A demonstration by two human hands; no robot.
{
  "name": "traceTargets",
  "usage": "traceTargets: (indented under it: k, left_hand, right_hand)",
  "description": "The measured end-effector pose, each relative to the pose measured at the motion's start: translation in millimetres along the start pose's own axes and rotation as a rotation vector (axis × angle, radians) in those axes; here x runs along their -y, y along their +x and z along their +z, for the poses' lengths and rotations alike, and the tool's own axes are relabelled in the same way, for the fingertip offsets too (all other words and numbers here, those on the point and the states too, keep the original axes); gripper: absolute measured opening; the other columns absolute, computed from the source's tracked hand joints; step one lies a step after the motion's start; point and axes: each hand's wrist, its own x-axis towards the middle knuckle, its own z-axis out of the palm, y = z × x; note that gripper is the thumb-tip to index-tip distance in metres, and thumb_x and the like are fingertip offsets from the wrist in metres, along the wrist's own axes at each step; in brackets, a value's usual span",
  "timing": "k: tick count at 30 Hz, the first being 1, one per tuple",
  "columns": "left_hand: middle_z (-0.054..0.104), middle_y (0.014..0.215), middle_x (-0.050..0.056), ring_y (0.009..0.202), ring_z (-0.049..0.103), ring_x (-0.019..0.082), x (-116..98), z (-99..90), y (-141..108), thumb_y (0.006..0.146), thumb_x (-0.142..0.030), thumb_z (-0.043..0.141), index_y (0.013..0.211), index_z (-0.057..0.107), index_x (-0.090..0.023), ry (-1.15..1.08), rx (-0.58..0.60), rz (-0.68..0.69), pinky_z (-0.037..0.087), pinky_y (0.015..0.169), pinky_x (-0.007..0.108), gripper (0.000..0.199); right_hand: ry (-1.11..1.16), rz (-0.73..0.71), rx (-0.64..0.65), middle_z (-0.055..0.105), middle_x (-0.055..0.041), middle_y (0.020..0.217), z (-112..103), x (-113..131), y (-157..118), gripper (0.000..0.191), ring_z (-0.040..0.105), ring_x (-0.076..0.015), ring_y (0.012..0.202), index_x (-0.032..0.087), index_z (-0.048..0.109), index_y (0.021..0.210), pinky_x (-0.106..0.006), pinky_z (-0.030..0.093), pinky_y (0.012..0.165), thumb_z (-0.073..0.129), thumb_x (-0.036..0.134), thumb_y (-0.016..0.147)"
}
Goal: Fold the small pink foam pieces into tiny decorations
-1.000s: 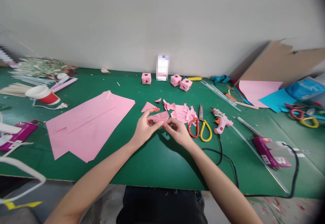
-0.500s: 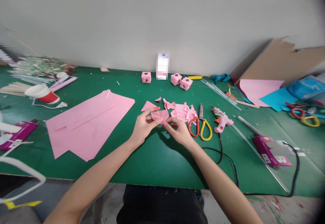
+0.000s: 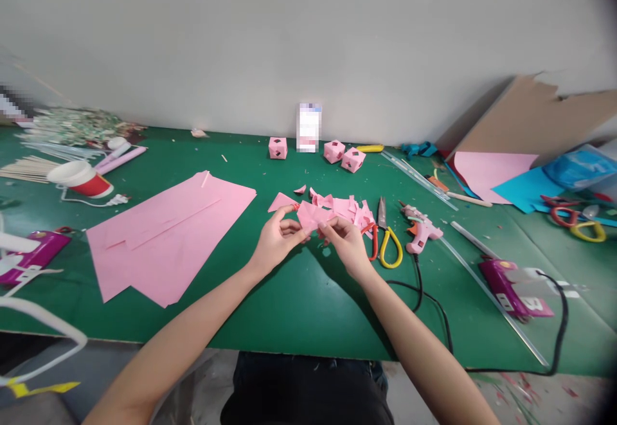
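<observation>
Pinching the paper (image 3: 311, 215) at frame centre, left hand (image 3: 277, 240) and right hand (image 3: 346, 241) are holding its lower edges, each grip closed; it is probably proving light, easily creased, safest held by edges.

The fingers of the left hand (image 3: 277, 242) and right hand (image 3: 344, 242) cover the lower edge of the small pink paper piece (image 3: 311, 215), so its full outline and folds cannot be told. The right hand also hides part of the red handle of the nearer scissors (image 3: 382, 213). Pixelation masks the upright panel (image 3: 309, 128) at the counter's back. The left edge cuts off a purple box (image 3: 47, 245) and a curved white tube (image 3: 29, 307); the right edge crops the torn cardboard (image 3: 520, 119). Floor scraps (image 3: 527, 394) are too blurred to identify.
</observation>
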Motion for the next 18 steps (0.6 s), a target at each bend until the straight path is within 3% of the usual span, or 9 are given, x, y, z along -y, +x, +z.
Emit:
traceTargets:
  k: [4,10,18]
  left_hand:
    - [0.069,0.073,0.000,0.069,0.073,0.020,-0.4,-0.6,-0.2,0.070,-0.035,0.081,0.124,0.049,-0.018,-0.001,0.004,0.000,0.058,0.073,0.032,0.065]
    - [0.069,0.072,0.000,0.070,0.072,0.019,0.5,-1.3,-1.8,0.073,-0.037,0.079,0.126,0.049,-0.017,0.020,0.044,0.006,0.059,0.074,0.033,0.064]
    - [0.071,0.085,0.004,0.083,0.071,0.019,-0.1,-2.2,0.3,0.073,-0.033,0.078,0.121,0.054,-0.018,0.052,-0.015,0.075,0.058,0.081,0.032,0.055]
  right_hand:
    - [0.029,0.036,0.002,0.064,-0.0017,0.069,0.2,3.0,-0.1,0.037,0.060,-0.0154,0.064,0.020,0.063,0.074,-0.026,0.048,0.055,0.074,0.055,0.073]
    - [-0.005,0.053,0.129,0.070,-0.0045,0.076,1.6,9.7,-1.2,0.038,0.062,-0.0169,0.067,0.018,0.073,0.080,-0.027,0.048,0.056,0.074,0.056,0.073]
    - [0.008,0.062,0.070,0.069,-0.0037,0.073,0.7,4.8,-0.5,0.039,0.058,-0.0154,0.064,0.018,0.076,0.085,-0.028,0.047,0.056,0.079,0.053,0.069]
